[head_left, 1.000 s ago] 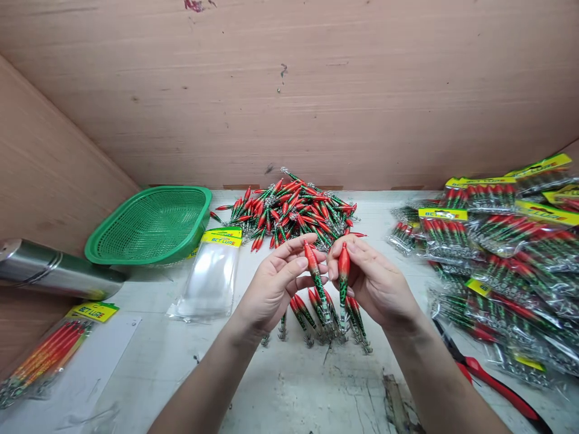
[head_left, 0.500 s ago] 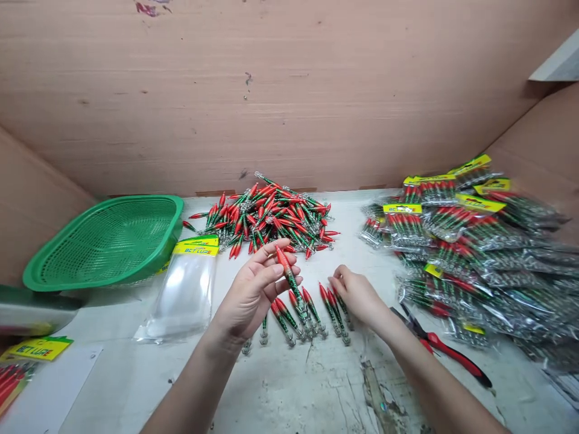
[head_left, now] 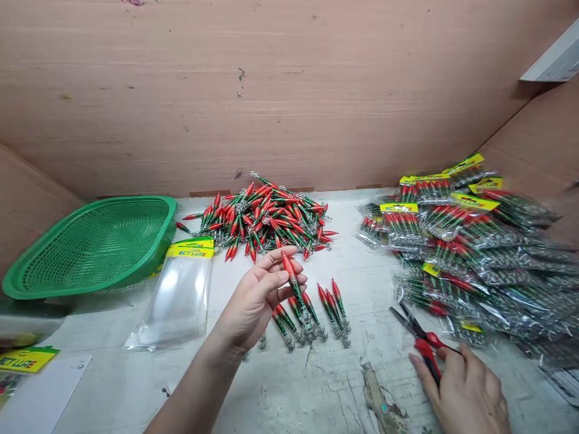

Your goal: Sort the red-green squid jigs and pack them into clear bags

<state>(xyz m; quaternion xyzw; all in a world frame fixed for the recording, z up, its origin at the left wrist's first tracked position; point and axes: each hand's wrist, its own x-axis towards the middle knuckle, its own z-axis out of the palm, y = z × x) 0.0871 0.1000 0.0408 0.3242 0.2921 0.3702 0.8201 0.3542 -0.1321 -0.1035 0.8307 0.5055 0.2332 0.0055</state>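
Observation:
My left hand (head_left: pixel 257 298) pinches one red and green lure (head_left: pixel 292 278) between thumb and fingers, tip up, above a short row of like lures (head_left: pixel 316 310) lying side by side on the white table. My right hand (head_left: pixel 465 392) is low at the right, its fingers curled over the red handles of a pair of pliers (head_left: pixel 423 340) that lies on the table. A big loose pile of the same lures (head_left: pixel 266 217) sits by the back wall.
A green plastic basket (head_left: pixel 90 247) stands at the left. A stack of empty clear bags with yellow headers (head_left: pixel 181 289) lies beside it. Filled lure packets (head_left: pixel 474 253) are heaped at the right. Brown board walls close in the back and sides.
My right hand put its lure down in the row, then moved right and down onto the pliers. My left hand kept its lure. The view swung right.

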